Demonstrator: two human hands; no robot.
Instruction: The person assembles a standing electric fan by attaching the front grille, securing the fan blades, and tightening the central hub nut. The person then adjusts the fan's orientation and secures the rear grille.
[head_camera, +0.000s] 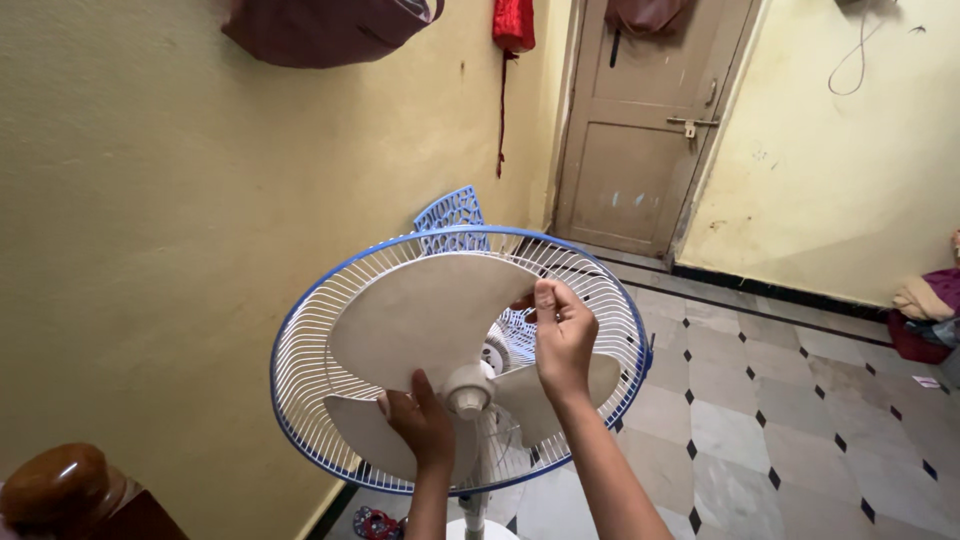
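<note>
A pedestal fan stands in front of me with its front cover off. Its white wire rear grille (310, 370) has a blue rim. The white three-bladed propeller (425, 310) sits on the hub (468, 388). My left hand (420, 420) rests on the lower left blade beside the hub. My right hand (562, 335) grips the edge of the large upper blade, fingers curled over it. The fan's stand (478, 505) shows below the grille.
A blue plastic chair back (450, 212) stands behind the fan against the yellow wall. A closed brown door (645, 120) is ahead. Clothes hang above; a cloth pile (925, 310) lies at right. A dark wooden post (60, 490) sits bottom left. Floor is tiled.
</note>
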